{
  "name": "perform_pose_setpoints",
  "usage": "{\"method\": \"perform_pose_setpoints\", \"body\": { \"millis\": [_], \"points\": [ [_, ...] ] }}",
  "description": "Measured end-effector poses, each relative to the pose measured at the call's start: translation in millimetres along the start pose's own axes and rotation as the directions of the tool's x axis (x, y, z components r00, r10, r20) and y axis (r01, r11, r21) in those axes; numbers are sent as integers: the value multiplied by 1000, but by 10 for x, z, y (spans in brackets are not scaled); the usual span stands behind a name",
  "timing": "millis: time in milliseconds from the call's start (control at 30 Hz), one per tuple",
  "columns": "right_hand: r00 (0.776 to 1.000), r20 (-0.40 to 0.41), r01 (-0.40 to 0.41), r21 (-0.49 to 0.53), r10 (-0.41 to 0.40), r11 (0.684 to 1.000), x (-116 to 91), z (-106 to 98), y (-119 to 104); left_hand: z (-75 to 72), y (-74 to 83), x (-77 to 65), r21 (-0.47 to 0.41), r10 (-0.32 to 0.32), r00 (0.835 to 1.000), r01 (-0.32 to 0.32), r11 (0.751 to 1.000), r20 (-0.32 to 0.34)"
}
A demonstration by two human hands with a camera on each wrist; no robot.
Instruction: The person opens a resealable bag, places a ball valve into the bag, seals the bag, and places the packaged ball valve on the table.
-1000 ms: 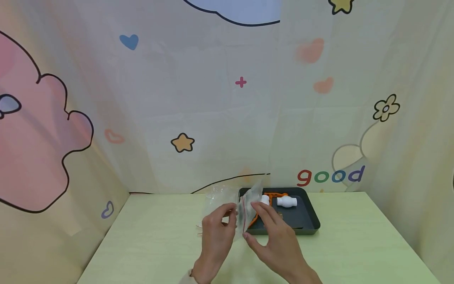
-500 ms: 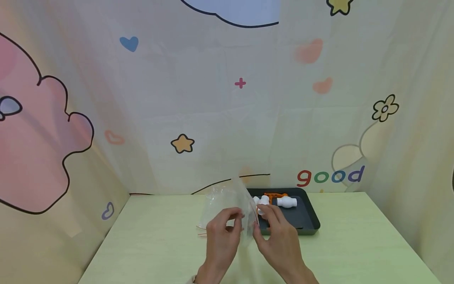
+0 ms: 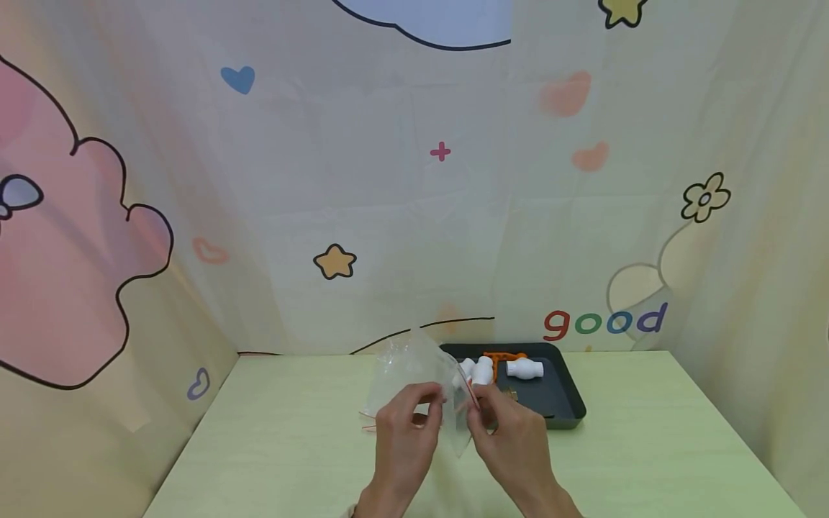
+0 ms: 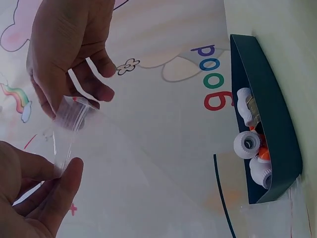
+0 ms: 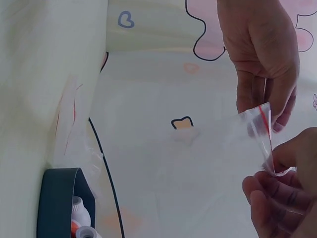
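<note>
Between my two hands hangs a clear zip bag [image 3: 457,428] with a red line along its mouth, above the table and in front of the tray. My left hand [image 3: 408,428] pinches the bag's left side. On the right, my right hand [image 3: 514,432] pinches it by the red-lined edge. The left wrist view shows the thumb and finger of the left hand [image 4: 39,191] on the bag [image 4: 64,139]. In the right wrist view the right hand [image 5: 285,191] grips the bag's corner [image 5: 260,129]. No contents can be made out in the bag.
Behind the hands a dark tray [image 3: 576,406] holds white plastic fittings [image 3: 524,369], an orange piece [image 3: 505,357] and a small brass-coloured part [image 3: 512,394]. More clear bags [image 3: 388,381] with red lines lie left of the tray. A printed curtain [image 3: 388,180] hangs behind the table.
The bag has swung from in front of the tray toward the left and opened out. Both hands have shifted slightly right. My right thumb and fingers have closed together on the red-lined edge.
</note>
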State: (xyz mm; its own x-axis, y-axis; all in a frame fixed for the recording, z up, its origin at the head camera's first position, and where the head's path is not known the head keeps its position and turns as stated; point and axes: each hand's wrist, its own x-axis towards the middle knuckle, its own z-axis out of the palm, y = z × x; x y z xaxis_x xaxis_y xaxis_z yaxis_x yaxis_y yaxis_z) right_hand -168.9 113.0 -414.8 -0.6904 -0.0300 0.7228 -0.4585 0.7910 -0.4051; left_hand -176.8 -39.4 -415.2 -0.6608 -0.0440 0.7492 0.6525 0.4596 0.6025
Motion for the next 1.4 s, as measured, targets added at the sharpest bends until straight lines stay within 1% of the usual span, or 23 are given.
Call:
{"method": "perform_pose_setpoints", "body": {
  "millis": [100, 200, 333, 433, 633, 733, 800, 900, 1033, 1133, 1267, 1400],
  "points": [
    [1000, -13, 8, -13, -8, 1000, 8, -19, 32, -33, -33, 5, 58, 56, 998, -55, 997, -12],
    [999, -31, 11, -29, -12, 1000, 12, -38, 67, -68, -66, 9, 110, 95, 995, -92, 990, -17],
    [999, -46, 7, -47, -9, 999, 13, -59, 106, -112, -101, 15, 177, 95, 995, -91, 980, -14],
    [999, -39, -7, -57, 5, 998, 12, -71, 128, -142, -125, 25, 227, 100, 995, -93, 969, -19],
    [999, -14, -51, -67, 50, 996, 13, -87, 151, -187, -197, 36, 258, 170, 984, -151, 954, -50],
    [998, -9, -63, -73, 63, 995, 13, -88, 168, -199, -227, 32, 264, 189, 980, -167, 950, -61],
    [998, -5, -69, -77, 69, 995, 12, -88, 179, -206, -243, 26, 247, 182, 981, -162, 955, -60],
    [997, 9, -80, -80, 81, 994, 9, -87, 186, -212, -257, 19, 188, 159, 986, -147, 971, -48],
    [994, 56, -93, -53, 96, 994, -2, -89, 173, -219, -248, 21, 136, 128, 991, -124, 983, -25],
    [987, 120, -108, -6, 108, 994, -11, -90, 159, -234, -222, 26, 129, 92, 996, -91, 987, -8],
    [971, 201, -143, 45, 131, 989, -17, -107, 134, -259, -175, 29, 143, 27, 999, -30, 989, 21],
    [950, 269, -190, 89, 160, 978, -17, -143, 101, -280, -135, 32, 157, 10, 999, -16, 987, 39]
  ]
}}
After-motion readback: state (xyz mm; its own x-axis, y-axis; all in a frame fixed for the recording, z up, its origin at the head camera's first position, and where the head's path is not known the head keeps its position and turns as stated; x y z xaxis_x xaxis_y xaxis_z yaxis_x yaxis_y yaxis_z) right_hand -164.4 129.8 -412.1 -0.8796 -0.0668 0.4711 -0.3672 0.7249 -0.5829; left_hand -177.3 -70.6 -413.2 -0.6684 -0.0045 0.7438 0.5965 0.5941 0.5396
